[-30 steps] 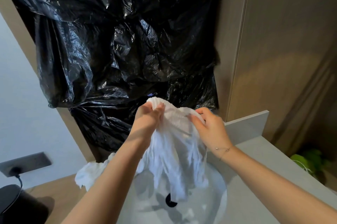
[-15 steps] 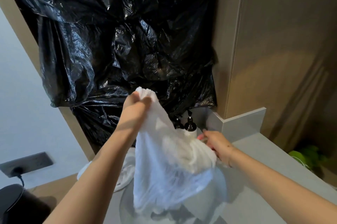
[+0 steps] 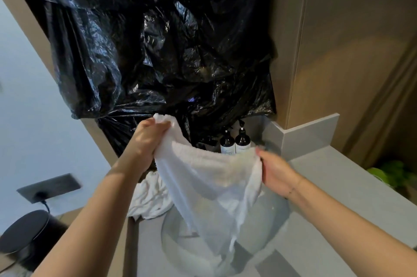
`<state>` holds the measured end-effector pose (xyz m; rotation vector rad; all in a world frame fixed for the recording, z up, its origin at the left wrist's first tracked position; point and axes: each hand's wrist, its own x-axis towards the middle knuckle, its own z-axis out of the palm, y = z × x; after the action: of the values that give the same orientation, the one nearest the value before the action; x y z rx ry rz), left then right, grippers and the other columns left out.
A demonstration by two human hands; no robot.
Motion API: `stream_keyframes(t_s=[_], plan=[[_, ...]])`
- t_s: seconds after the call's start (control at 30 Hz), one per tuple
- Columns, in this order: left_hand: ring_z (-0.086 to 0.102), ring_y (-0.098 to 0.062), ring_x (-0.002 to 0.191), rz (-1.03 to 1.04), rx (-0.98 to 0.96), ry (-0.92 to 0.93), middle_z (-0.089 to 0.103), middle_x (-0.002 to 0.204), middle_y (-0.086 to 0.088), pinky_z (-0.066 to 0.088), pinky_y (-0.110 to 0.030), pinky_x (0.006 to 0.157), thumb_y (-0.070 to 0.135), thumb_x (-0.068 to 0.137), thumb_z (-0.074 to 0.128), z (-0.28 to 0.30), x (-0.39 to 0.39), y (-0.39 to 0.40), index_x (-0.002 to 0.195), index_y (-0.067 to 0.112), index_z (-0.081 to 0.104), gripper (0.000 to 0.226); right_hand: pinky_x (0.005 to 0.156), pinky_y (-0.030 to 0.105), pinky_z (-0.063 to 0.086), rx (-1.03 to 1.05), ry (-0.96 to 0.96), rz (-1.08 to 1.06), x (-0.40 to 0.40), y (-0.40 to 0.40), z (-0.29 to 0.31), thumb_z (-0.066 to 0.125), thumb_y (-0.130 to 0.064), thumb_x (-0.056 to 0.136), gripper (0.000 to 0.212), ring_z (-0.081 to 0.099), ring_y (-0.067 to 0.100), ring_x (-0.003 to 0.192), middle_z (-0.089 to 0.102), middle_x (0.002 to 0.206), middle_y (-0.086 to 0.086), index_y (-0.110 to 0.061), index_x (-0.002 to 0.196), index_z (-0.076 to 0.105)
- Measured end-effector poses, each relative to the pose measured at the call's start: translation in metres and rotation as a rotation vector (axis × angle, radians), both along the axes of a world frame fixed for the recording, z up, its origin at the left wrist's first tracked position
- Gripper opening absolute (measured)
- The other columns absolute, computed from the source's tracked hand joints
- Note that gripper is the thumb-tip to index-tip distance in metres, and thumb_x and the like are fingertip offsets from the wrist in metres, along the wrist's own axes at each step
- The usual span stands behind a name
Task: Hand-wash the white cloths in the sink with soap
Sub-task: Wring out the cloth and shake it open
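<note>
arms: bare, sleeveless in view | right wrist [image 3: 293,188]: thin chain bracelet

Crumpled black plastic sheeting [image 3: 146,46] on the wall, wall socket [image 3: 48,187], green plant [image 3: 391,174] at right.

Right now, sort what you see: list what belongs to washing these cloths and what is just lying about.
Part of the job:
- white cloth, held up over the sink
- left hand and right hand, each gripping a top corner
- second white cloth, heaped beside the sink
- two dark pump bottles, possibly soap

Just lying about:
- black plastic sheeting
- wall socket
- round black object
- green plant
</note>
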<state>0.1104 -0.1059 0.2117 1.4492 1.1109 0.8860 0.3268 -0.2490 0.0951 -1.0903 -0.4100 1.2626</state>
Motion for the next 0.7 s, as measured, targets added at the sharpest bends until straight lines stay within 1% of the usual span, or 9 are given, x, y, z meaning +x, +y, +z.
stream_keyframes(t_s=[0.1, 0.2, 0.3, 0.33, 0.43, 0.5, 0.53, 0.6, 0.7], plan=[[0.066, -0.028, 0.079, -0.07, 0.007, 0.051, 0.066, 0.088, -0.02, 0.051, -0.035, 0.072, 0.013, 0.096, 0.057, -0.007, -0.019, 0.019, 0.097, -0.002, 0.062, 0.015, 0.086, 0.037, 0.057, 0.187, 0.121, -0.034, 0.019, -0.009, 0.036, 0.027, -0.033, 0.105, 0.049, 0.067, 0.025, 0.107, 0.067, 0.119, 0.017, 0.001, 0.125, 0.056], [0.068, -0.03, 0.093, -0.197, -0.127, 0.039, 0.068, 0.105, -0.024, 0.054, -0.04, 0.084, 0.01, 0.088, 0.068, -0.011, -0.033, 0.039, 0.107, -0.006, 0.062, 0.025, 0.093, 0.037, 0.055, 0.211, -0.117, -0.076, 0.032, -0.015, 0.067, 0.042, -0.017, 0.102, 0.036, 0.061, 0.031, 0.115, 0.065, 0.12, 0.02, 0.006, 0.124, 0.056], [0.067, -0.029, 0.108, -0.409, -0.289, 0.112, 0.064, 0.125, -0.02, 0.056, -0.04, 0.092, 0.012, 0.056, 0.094, -0.012, -0.047, 0.061, 0.131, -0.009, 0.045, 0.092, 0.078, 0.03, 0.059, 0.19, -0.337, -0.257, 0.043, -0.016, 0.094, 0.052, -0.004, 0.097, 0.024, 0.066, 0.03, 0.1, 0.068, 0.107, 0.019, 0.008, 0.115, 0.061], [0.066, -0.028, 0.11, -0.426, -0.26, 0.204, 0.063, 0.126, -0.018, 0.054, -0.038, 0.094, 0.013, 0.048, 0.097, -0.014, -0.05, 0.066, 0.13, -0.008, 0.045, 0.099, 0.076, 0.03, 0.059, 0.188, -0.39, -0.308, 0.047, -0.016, 0.104, 0.052, -0.004, 0.097, 0.021, 0.068, 0.028, 0.095, 0.069, 0.104, 0.018, 0.008, 0.112, 0.062], [0.063, -0.023, 0.107, -0.346, -0.089, 0.475, 0.067, 0.113, -0.009, 0.05, -0.034, 0.098, 0.012, 0.069, 0.088, -0.019, -0.044, 0.075, 0.116, -0.001, 0.06, 0.056, 0.08, 0.036, 0.055, 0.146, -0.659, -0.408, 0.055, -0.015, 0.13, 0.052, -0.009, 0.099, 0.02, 0.064, 0.026, 0.093, 0.067, 0.099, 0.017, 0.006, 0.106, 0.064], [0.057, -0.017, 0.089, -0.262, 0.138, 0.75, 0.06, 0.085, 0.0, 0.045, -0.022, 0.076, 0.034, 0.084, 0.074, -0.014, -0.035, 0.072, 0.088, 0.005, 0.063, 0.032, 0.084, 0.042, 0.05, 0.065, -1.004, -0.422, 0.062, -0.015, 0.145, 0.049, -0.019, 0.101, 0.026, 0.058, 0.027, 0.09, 0.063, 0.098, 0.018, 0.001, 0.11, 0.063], [0.052, -0.018, 0.08, -0.192, 0.252, 0.844, 0.053, 0.076, 0.0, 0.04, -0.022, 0.066, 0.046, 0.087, 0.066, -0.009, -0.031, 0.069, 0.077, 0.007, 0.06, 0.04, 0.088, 0.046, 0.05, 0.01, -1.159, -0.409, 0.066, -0.017, 0.152, 0.047, -0.025, 0.101, 0.029, 0.059, 0.029, 0.092, 0.063, 0.102, 0.019, -0.004, 0.113, 0.062], [0.054, -0.021, 0.08, -0.124, 0.305, 0.757, 0.058, 0.084, -0.006, 0.041, -0.026, 0.07, 0.057, 0.089, 0.057, -0.003, -0.024, 0.065, 0.079, 0.008, 0.063, 0.05, 0.093, 0.053, 0.05, -0.106, -1.343, -0.378, 0.076, -0.023, 0.163, 0.043, -0.033, 0.102, 0.031, 0.06, 0.033, 0.102, 0.064, 0.112, 0.016, -0.013, 0.117, 0.06], [0.065, -0.027, 0.098, -0.138, -0.062, 0.155, 0.069, 0.104, -0.012, 0.052, -0.04, 0.092, 0.052, 0.088, 0.062, 0.008, -0.018, 0.055, 0.095, 0.006, 0.068, 0.048, 0.093, 0.05, 0.051, -0.204, -1.262, -0.393, 0.083, -0.035, 0.176, 0.042, -0.031, 0.103, 0.037, 0.057, 0.038, 0.112, 0.062, 0.119, 0.02, -0.001, 0.119, 0.058]])
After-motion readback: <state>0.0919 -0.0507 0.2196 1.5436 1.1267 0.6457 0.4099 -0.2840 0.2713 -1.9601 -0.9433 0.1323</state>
